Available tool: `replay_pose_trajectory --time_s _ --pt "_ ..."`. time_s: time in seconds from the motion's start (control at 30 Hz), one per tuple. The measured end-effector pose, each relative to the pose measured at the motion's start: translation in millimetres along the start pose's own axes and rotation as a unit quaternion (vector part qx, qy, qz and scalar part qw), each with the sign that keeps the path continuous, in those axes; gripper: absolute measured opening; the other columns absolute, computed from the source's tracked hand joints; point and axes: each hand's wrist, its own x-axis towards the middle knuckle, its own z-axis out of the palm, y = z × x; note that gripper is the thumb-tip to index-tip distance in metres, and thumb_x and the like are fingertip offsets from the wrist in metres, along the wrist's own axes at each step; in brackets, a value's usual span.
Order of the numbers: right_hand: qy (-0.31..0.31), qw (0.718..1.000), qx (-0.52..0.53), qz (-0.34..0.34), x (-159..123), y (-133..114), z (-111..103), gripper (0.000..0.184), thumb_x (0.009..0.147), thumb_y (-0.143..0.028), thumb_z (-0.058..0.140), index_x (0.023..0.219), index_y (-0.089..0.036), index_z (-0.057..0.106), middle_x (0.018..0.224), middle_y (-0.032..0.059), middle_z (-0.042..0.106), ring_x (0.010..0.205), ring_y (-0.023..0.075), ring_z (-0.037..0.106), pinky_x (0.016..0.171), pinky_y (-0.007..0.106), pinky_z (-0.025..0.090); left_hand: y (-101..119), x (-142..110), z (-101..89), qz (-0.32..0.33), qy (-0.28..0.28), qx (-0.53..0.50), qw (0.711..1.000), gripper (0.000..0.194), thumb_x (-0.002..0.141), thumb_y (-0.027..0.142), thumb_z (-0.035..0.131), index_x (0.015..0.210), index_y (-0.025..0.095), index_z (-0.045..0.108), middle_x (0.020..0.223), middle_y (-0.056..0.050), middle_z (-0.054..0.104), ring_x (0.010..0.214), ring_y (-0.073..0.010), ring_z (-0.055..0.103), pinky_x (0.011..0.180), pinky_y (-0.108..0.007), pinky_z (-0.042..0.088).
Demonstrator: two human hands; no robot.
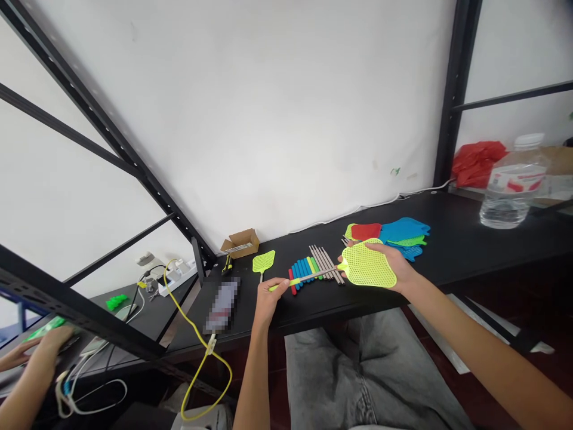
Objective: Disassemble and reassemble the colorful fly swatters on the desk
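A yellow-green fly swatter (369, 264) spans my two hands above the table's front edge. Its yellow handle is gripped in my left hand (271, 298), and my right hand (400, 267) holds the perforated head by its far edge. A thin metal rod joins the two ends. Beneath it lie a row of coloured handles (301, 270) in red, blue, yellow and green, and several metal rods (323, 258). Another yellow-green swatter (264, 261) rests left of them. Behind my right hand is a pile of loose swatter heads (405, 229) in blue, red and green.
An open cardboard box (242, 243) and a yellow-black cutter (227, 264) lie at the back left, near a blurred phone (222, 306) with a yellow cable (190, 322). A water bottle (514, 185) stands right. At far left, a co-worker's hands (54, 341) are beyond the black frame.
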Motion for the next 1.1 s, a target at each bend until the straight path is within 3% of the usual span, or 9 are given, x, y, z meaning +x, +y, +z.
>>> replay_pose_trajectory --time_s 0.37,0.57,0.73,0.8,0.93,1.1 --pt "-0.014 0.999 0.034 0.014 1 1 2 0.037 0.086 -0.041 0.052 0.118 -0.021 0.054 0.119 0.015 0.067 0.105 0.0343 0.066 0.091 0.055 0.05 -2 0 -0.6 0.003 -0.005 -0.014 1.0 0.038 0.077 0.05 0.071 0.074 0.013 0.074 0.053 0.004 0.039 0.051 -0.0075 0.029 0.049 -0.024 0.02" --pt "-0.064 0.992 0.103 0.027 0 1 -2 0.029 0.086 -0.031 0.053 0.113 -0.021 0.054 0.115 0.0146 0.068 0.106 0.0341 0.066 0.094 0.055 0.047 -2 1 -0.2 -0.002 -0.008 -0.017 1.0 0.038 0.078 0.05 0.07 0.074 0.013 0.074 0.052 0.004 0.038 0.051 -0.0076 0.028 0.049 -0.023 0.021" --pt "-0.115 0.983 0.139 0.032 1 6 3 0.027 0.088 -0.028 0.051 0.113 -0.02 0.055 0.113 0.0145 0.068 0.107 0.0338 0.066 0.096 0.055 0.046 2 -1 -0.2 -0.008 -0.03 -0.017 0.999 0.034 0.074 0.047 0.075 0.071 0.012 0.074 0.057 0.001 0.047 0.055 -0.0089 0.035 0.051 -0.023 0.023" --pt "-0.125 0.982 0.141 0.031 2 7 4 0.027 0.089 -0.026 0.051 0.115 -0.02 0.055 0.113 0.0142 0.068 0.107 0.0332 0.066 0.095 0.055 0.047 0 0 -1.1 -0.01 -0.024 -0.028 0.999 0.037 0.075 0.049 0.073 0.069 0.013 0.072 0.053 0.003 0.04 0.052 -0.008 0.031 0.05 -0.024 0.021" --pt "-0.109 0.985 0.13 0.024 3 6 -1 0.025 0.089 -0.026 0.052 0.113 -0.021 0.057 0.114 0.0144 0.068 0.106 0.0335 0.066 0.091 0.052 0.049 -7 3 -2.6 -0.007 0.003 -0.052 0.999 0.04 0.08 0.053 0.067 0.071 0.013 0.07 0.05 0.007 0.025 0.049 -0.0069 0.02 0.049 -0.024 0.017" --pt "-0.077 0.989 0.128 0.02 4 6 -6 0.024 0.088 -0.028 0.054 0.111 -0.021 0.058 0.113 0.0142 0.068 0.103 0.0335 0.067 0.088 0.051 0.05 -9 3 -1.4 -0.005 0.0 -0.05 0.999 0.037 0.077 0.049 0.072 0.07 0.012 0.07 0.053 0.006 0.031 0.051 -0.0068 0.023 0.05 -0.024 0.017"
